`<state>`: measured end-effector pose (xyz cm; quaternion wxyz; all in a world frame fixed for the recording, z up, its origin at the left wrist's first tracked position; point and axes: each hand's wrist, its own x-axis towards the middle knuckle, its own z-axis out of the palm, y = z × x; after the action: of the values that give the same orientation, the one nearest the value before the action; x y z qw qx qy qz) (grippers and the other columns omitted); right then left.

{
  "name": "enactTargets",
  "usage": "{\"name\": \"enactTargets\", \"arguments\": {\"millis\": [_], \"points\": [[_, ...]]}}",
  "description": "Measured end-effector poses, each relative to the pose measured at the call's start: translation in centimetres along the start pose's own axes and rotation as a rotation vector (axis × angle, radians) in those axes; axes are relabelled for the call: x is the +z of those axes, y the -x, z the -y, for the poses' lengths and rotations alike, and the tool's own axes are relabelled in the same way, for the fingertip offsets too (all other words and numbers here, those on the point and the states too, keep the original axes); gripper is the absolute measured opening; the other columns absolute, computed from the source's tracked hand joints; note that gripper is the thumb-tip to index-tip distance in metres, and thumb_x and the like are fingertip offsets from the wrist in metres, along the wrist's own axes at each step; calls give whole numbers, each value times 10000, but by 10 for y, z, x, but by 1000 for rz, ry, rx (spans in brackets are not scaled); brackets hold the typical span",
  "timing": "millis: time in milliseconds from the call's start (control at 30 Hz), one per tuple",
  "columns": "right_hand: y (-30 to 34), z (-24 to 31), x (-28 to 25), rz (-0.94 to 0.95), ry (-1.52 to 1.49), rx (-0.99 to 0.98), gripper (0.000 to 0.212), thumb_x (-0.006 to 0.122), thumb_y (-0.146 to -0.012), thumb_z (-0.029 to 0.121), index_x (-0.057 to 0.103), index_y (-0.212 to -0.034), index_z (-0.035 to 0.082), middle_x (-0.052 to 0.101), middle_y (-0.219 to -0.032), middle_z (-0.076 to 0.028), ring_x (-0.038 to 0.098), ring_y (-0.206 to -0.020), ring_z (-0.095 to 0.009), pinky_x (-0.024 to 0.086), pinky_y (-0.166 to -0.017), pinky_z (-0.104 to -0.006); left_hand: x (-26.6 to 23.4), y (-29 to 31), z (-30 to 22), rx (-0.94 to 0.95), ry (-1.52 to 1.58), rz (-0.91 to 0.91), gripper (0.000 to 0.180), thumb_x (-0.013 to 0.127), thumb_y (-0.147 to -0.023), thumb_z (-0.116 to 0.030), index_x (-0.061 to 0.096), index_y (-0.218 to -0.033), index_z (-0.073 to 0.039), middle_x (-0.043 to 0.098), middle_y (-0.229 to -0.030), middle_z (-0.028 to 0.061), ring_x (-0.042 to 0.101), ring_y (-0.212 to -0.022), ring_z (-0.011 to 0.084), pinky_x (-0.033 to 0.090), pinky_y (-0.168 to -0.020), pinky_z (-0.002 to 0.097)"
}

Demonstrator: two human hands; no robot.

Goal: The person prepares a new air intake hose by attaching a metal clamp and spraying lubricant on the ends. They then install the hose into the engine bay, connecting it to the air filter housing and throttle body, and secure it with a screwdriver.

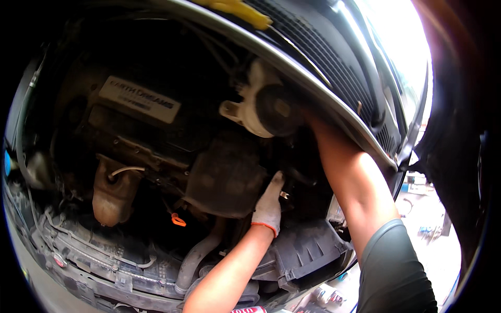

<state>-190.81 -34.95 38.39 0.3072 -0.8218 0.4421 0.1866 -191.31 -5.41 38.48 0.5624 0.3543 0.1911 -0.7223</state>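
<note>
I reach into a dark engine bay with both arms. My left hand, in a pale glove with an orange cuff, lies beside a dark boxy cover. One finger or the thumb stretches up toward dark parts; the other fingers are hidden. Just right of it shows a small shiny metal piece. A curved black hose runs past the fingertip. My right forearm goes in behind a cream reservoir with a wide black cap. Deep shadow and the reservoir hide my right hand and anything it touches.
A black ribbed airbox sits below my hands. Further left are an orange dipstick loop, a rusty heat shield and a thick grey hose. The cowl grille and a yellow object border the bay above.
</note>
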Motion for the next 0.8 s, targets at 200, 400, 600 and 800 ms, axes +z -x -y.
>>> {"name": "enactTargets", "arguments": {"millis": [200,400,600,800], "points": [[-13,-6,-1,11,9,44,887,797,-985,590,517,-1682,119,477,-1749,-176,431,-1623,-355,372,-1326,-538,-2,5,-7,-81,-201,-28,875,676,-1024,-727,655,-1575,-49,650,-1582,188,567,-1470,265,368,-1266,371],[-9,-22,-10,7,2,86,874,788,-992,590,520,-1681,124,482,-1747,-167,432,-1622,-346,367,-1329,-532,8,27,-33,-130,-395,-50,1095,665,-990,-802,532,-1613,89,532,-1694,268,439,-1623,347,301,-1327,392],[-18,-27,-11,-5,-5,94,860,778,-1000,589,524,-1680,128,486,-1746,-158,433,-1622,-338,361,-1332,-526,5,29,-35,-102,-395,-34,1076,658,-1002,-791,536,-1607,91,515,-1699,285,436,-1623,368,299,-1334,402],[-21,-31,-11,-21,-19,93,847,769,-1007,589,527,-1679,133,491,-1745,-149,434,-1621,-329,356,-1336,-520,1,27,-24,-43,-422,-44,1179,575,-972,-889,524,-1607,103,497,-1702,314,413,-1642,388,293,-1338,407]]}}
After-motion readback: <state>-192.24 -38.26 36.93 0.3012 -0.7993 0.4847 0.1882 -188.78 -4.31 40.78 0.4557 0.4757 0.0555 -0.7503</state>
